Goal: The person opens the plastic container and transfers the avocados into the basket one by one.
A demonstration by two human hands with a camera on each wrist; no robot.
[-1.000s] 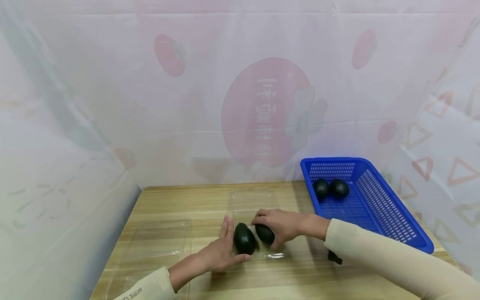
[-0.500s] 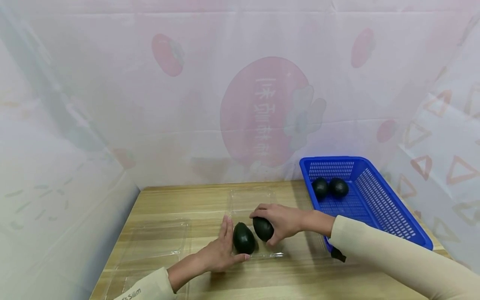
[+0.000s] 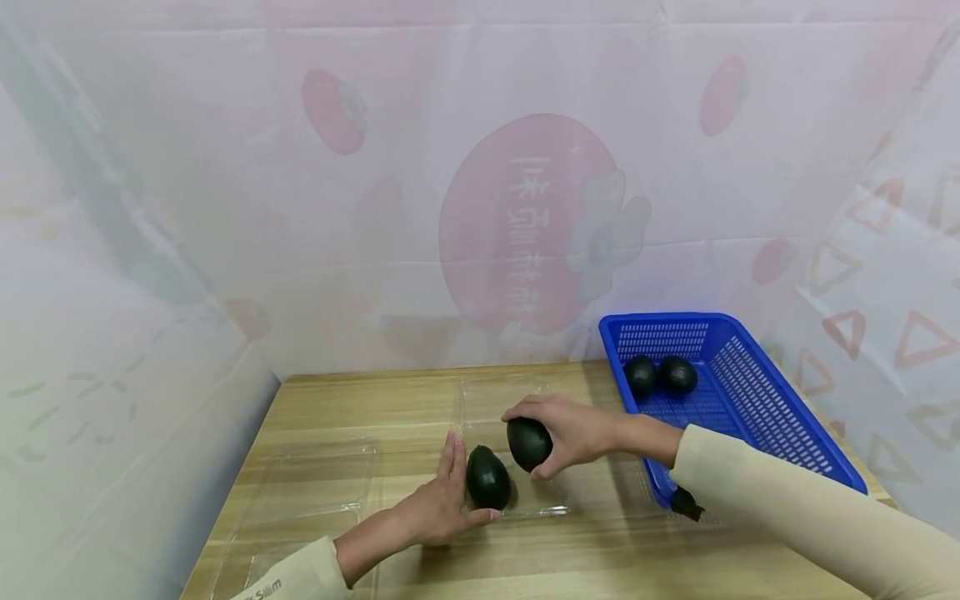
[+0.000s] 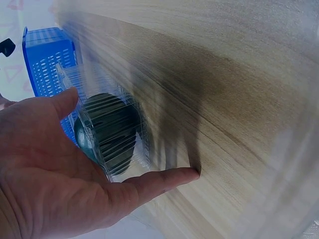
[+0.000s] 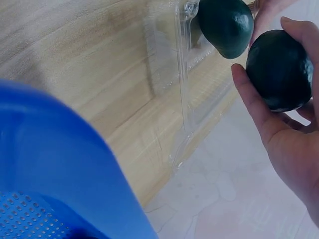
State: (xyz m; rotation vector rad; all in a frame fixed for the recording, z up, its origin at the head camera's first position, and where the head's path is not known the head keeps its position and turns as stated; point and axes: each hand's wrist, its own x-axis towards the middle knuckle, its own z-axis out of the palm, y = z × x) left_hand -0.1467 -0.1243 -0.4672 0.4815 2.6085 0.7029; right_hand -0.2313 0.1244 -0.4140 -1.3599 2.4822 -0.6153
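My right hand [image 3: 576,435] grips a dark green avocado [image 3: 528,444], with fingers and thumb around it, above a clear plastic clamshell box [image 3: 553,509]. A second avocado [image 3: 488,479] sits in the left part of that box. Beside it, my left hand [image 3: 438,508] rests against the box's left side, fingers straight and thumb spread along the front. The left wrist view shows its thumb at the box's ribbed wall [image 4: 89,129], the avocado visible through the plastic. In the right wrist view the held avocado [image 5: 280,70] is close to the boxed one [image 5: 227,27].
A blue perforated basket [image 3: 757,392] stands at the right with two avocados [image 3: 678,376] in its far left corner. More clear plastic packaging [image 3: 322,479] lies on the left of the wooden table [image 3: 360,400]. The clamshell's lid [image 3: 504,402] lies folded back. A printed curtain hangs behind.
My right hand has lifted its avocado up out of the box's right part, away from the front edge. The left hand and the other avocado stay in place.
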